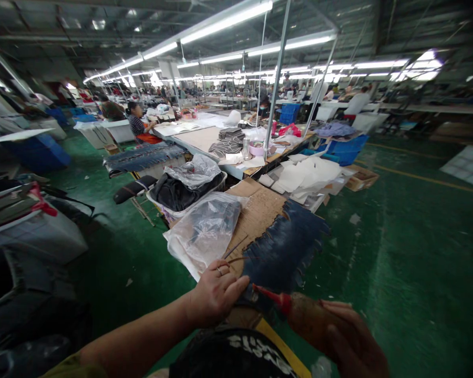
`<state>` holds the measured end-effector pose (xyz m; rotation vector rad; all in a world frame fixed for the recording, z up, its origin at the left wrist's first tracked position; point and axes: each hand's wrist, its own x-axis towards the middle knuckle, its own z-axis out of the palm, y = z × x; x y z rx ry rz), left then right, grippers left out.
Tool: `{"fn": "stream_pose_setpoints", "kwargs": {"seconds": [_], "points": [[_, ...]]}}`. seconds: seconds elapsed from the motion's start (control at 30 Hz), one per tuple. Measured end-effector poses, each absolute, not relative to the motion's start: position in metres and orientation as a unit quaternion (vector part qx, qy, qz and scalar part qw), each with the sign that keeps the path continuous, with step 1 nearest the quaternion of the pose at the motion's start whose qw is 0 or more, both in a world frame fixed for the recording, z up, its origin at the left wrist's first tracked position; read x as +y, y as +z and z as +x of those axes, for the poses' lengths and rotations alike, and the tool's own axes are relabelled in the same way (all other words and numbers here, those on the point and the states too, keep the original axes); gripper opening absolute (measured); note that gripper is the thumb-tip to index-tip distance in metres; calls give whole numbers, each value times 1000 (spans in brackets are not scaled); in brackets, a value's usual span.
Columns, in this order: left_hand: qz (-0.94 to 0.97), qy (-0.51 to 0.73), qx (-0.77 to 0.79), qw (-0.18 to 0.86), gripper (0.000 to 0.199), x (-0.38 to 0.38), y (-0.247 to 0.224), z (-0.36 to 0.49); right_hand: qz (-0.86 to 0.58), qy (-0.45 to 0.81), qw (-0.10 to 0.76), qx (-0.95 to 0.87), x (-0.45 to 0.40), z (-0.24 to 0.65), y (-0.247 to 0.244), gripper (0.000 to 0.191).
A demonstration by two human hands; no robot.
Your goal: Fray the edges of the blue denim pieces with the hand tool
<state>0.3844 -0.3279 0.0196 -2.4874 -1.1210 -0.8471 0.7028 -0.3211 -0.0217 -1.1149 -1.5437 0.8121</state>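
Observation:
My right hand (350,336) is wrapped round a brownish squeeze bottle (307,317) with a red nozzle (274,298). The bottle lies tilted, its nozzle pointing left, and the tip is close to my left thumb. My left hand (216,294), wearing a ring, is at the near edge of the work surface with fingers curled and thumb stretched right. Its fingertips are partly hidden, so what they hold is unclear. A thin dark stick (236,248) and a brown strip (240,259) show just beyond the fingers. Dark blue overlapping pieces (286,244) with jagged edges spread beyond both hands.
Cardboard (256,202) lies under the blue pieces, with a clear plastic bag (208,226) on its left. Behind stand a basket of black material (187,186), a stack of pale sheets (309,176) and a large table (193,139). A seated person (137,123) is further back.

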Motion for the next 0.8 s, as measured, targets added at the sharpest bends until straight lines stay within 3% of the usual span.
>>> {"fn": "stream_pose_setpoints", "kwargs": {"seconds": [0.2,0.63,0.8], "points": [[-858,-285,-403,143,29,-328,14,380,-431,411,462,-657,-329,705,-32,18],[-846,-297,-416,153,27,-327,8,381,-514,546,512,-419,-325,698,-73,32],[-806,-355,-470,64,26,-303,5,377,-444,622,535,-361,-322,697,-66,37]]}}
